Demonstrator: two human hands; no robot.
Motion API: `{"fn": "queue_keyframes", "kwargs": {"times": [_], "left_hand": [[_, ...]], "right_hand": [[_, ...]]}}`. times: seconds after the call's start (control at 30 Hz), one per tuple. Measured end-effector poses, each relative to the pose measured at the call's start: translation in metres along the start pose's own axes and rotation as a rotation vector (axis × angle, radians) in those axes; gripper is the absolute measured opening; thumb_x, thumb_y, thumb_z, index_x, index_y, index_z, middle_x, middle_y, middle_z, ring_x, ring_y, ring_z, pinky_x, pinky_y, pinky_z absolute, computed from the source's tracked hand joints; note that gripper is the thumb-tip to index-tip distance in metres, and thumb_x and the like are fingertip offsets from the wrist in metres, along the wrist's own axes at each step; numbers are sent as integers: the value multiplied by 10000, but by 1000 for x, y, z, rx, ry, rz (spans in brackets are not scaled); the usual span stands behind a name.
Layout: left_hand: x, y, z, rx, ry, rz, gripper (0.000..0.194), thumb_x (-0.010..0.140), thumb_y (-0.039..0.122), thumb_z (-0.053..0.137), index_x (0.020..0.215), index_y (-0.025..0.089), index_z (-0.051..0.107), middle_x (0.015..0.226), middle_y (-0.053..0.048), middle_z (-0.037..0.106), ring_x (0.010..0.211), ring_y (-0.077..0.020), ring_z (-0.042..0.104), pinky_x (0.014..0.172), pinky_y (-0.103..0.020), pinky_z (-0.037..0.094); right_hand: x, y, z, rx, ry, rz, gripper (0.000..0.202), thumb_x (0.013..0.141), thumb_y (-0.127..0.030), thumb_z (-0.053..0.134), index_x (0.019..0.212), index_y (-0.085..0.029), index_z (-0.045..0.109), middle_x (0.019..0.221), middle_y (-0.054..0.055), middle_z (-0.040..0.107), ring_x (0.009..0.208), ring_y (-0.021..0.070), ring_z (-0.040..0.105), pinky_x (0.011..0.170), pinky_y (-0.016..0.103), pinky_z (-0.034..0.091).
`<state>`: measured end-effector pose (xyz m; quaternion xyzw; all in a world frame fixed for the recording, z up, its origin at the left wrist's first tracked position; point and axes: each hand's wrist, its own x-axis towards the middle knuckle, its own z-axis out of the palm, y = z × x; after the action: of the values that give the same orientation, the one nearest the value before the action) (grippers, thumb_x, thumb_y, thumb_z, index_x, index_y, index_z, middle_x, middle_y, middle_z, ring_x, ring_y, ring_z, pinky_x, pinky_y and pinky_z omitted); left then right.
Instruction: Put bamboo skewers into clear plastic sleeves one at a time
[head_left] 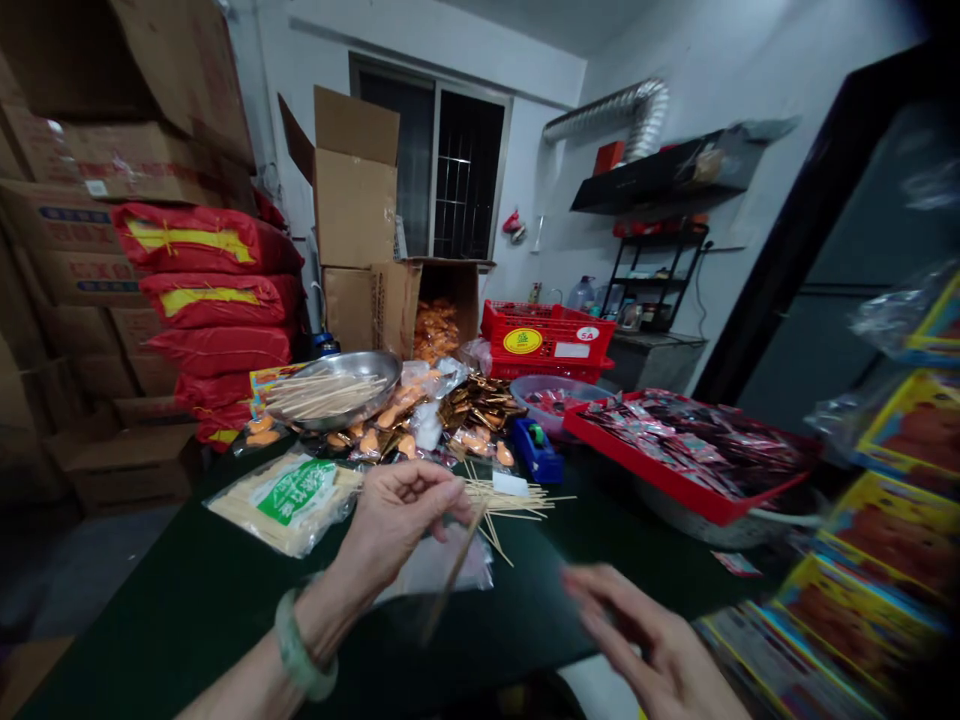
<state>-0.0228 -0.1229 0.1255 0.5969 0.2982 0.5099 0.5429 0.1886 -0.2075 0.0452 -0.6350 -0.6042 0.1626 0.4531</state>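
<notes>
My left hand (405,515), with a pale green bangle on its wrist, pinches a thin wooden stick (454,575) that slants down toward me, blurred by motion. Below that hand lie clear plastic bags (427,565) on the dark green table. Loose thin sticks (525,500) are spread just beyond my fingertips, with a small white paper on them. My right hand (645,635) is low on the right, apart from the stick, its fingers stretched out and partly blurred; I see nothing in it.
A steel bowl (382,385) of sticks, a packet of flat sticks (232,500) and a blue tape dispenser (538,452) stand around. To the right are a red tray (720,510) of small sachets and stacked yellow boxes (889,530). A red crate (547,335) stands behind.
</notes>
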Motion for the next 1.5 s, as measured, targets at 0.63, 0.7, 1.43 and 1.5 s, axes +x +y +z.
{"fn": "queue_keyframes", "kwargs": {"times": [0.63, 0.7, 1.43, 1.5], "left_hand": [[-8, -15, -34, 115, -284, 81, 272, 736, 408, 624, 731, 144, 691, 670, -54, 615, 578, -119, 543, 545, -231, 451], [-6, -15, -36, 110, -306, 88, 316, 733, 444, 613, 697, 138, 685, 686, -59, 605, 588, -121, 545, 555, -236, 458], [-12, -16, -37, 175, -133, 90, 98, 695, 163, 629, 785, 125, 622, 770, -37, 578, 634, -98, 524, 576, -201, 443], [-15, -17, -36, 250, 61, 174, 101, 721, 164, 603, 817, 137, 615, 772, -36, 586, 657, -108, 541, 595, -210, 458]], "right_hand": [[45, -55, 61, 767, -137, -266, 112, 771, -237, 576, 745, -236, 684, 700, 24, 629, 613, 144, 583, 526, 247, 487], [47, -53, 63, 800, -151, -301, 138, 783, -226, 558, 715, -233, 678, 716, 32, 624, 642, 150, 580, 535, 254, 483], [57, -53, 69, 994, -275, -11, 249, 624, -177, 727, 806, -193, 558, 659, -16, 646, 598, 110, 607, 588, 231, 513], [57, -53, 70, 1001, -147, -22, 221, 599, -172, 741, 754, -183, 584, 639, -13, 652, 570, 102, 608, 557, 207, 513]]}}
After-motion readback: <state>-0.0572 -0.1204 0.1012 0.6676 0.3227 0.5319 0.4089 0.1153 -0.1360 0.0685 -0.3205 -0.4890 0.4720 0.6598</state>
